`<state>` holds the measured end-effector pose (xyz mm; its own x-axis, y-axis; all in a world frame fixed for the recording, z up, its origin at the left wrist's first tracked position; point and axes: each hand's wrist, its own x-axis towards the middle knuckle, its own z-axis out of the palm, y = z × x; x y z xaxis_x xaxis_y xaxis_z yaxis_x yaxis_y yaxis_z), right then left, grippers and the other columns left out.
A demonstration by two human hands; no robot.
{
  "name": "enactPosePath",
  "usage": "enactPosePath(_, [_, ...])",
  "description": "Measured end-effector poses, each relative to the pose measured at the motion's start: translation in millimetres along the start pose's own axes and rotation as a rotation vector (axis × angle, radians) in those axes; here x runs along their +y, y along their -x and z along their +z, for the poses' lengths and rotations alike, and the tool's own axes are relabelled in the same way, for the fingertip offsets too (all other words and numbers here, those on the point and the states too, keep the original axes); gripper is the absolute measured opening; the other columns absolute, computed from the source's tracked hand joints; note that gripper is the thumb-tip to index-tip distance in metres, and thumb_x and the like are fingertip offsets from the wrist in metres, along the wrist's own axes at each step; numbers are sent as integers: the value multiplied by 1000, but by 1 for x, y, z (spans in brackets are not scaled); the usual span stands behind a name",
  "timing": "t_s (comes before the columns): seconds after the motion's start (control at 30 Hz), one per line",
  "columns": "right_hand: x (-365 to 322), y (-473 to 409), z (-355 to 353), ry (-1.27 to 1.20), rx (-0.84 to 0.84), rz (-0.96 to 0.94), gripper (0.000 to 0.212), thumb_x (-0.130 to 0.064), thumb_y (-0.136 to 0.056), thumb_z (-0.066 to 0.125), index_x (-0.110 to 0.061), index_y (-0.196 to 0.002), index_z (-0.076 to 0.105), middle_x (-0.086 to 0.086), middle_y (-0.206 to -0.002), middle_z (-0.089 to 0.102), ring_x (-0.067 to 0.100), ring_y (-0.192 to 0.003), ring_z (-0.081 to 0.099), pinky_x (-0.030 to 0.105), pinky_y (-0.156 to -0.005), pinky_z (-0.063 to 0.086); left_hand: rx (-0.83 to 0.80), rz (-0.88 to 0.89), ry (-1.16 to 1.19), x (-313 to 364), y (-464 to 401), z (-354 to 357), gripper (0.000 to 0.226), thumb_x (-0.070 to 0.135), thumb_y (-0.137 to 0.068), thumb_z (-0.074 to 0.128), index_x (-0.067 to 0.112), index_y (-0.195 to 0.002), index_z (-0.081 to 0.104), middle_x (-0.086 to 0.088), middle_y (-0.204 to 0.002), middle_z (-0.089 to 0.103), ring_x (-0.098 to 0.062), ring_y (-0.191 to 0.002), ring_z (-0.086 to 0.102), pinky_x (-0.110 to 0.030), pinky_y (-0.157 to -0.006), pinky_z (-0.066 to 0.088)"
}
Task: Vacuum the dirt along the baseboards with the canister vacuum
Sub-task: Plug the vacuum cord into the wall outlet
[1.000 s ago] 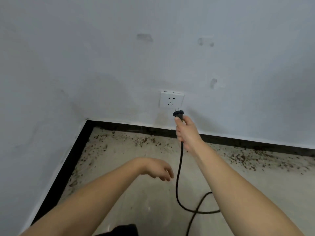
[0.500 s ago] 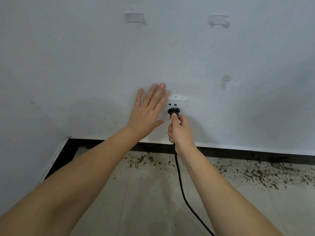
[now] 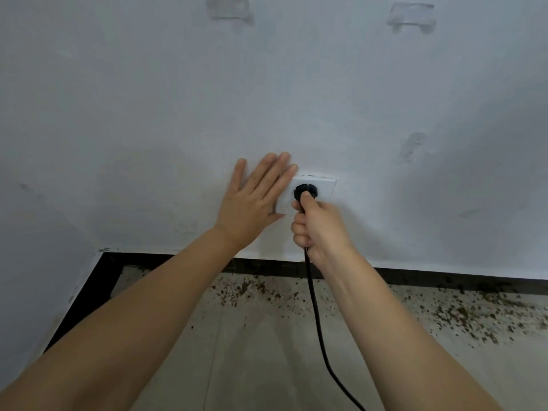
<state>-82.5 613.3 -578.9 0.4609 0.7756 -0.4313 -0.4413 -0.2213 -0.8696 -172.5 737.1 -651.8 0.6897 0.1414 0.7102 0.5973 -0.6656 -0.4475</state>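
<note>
A black plug (image 3: 305,191) sits against the white wall socket (image 3: 324,189), low on the wall. My right hand (image 3: 318,228) grips the plug's stem, and the black cord (image 3: 318,324) trails from it down across the floor. Flat on the wall, my left hand (image 3: 256,200) has straight fingers whose tips overlap the socket's left edge. Brown dirt (image 3: 462,314) lies scattered on the floor along the black baseboard (image 3: 444,278). The canister vacuum is not in view.
A white wall (image 3: 267,84) with tape marks fills the upper view. The room corner (image 3: 102,256) lies at the left, where the black baseboard turns toward me. Pale floor tiles (image 3: 252,366) stretch below my arms.
My right hand pushed the plug from just in front of the socket into it. My left hand rose from the floor area and stays flat beside the socket. The view moved closer.
</note>
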Motion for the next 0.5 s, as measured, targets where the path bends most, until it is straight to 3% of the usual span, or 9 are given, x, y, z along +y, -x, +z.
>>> enactPosePath(0.1, [-1, -6, 1, -38, 3, 10, 30, -24, -103, 38, -9, -79, 48, -11, -35, 29, 2, -27, 22, 14, -28, 17, 38, 15, 16, -6, 0, 7, 97, 59, -84, 45, 12, -151, -7, -4, -157, -22, -16, -146, -16, -44, -117, -5])
enactPosePath(0.37, [-10, -9, -2, -110, -79, 107, 32, -25, -102, 40, -7, -77, 49, -9, -37, 27, 1, -28, 22, 13, -27, 15, 48, 33, 14, -8, 1, 10, 93, 60, -88, 41, 11, -151, -8, -4, -157, -22, -16, -146, -16, -44, -117, -9])
enactPosePath(0.43, [-15, -5, -6, -102, -119, 172, 33, -28, -103, 39, -8, -79, 50, -6, -40, 33, 4, -31, 32, 14, -30, 27, 6, 19, 27, -5, 1, 4, 103, 59, -82, 52, 11, -151, -8, -5, -157, -22, -18, -146, -16, -46, -117, -6])
enactPosePath(0.5, [-21, 0, -13, -24, -163, 218, 33, -33, -101, 41, -8, -86, 55, 0, -54, 51, 10, -50, 55, 22, -52, 50, -84, 4, 91, -2, 2, -5, 117, 56, -73, 66, 11, -150, -11, -5, -157, -23, -18, -146, -17, -49, -116, -4])
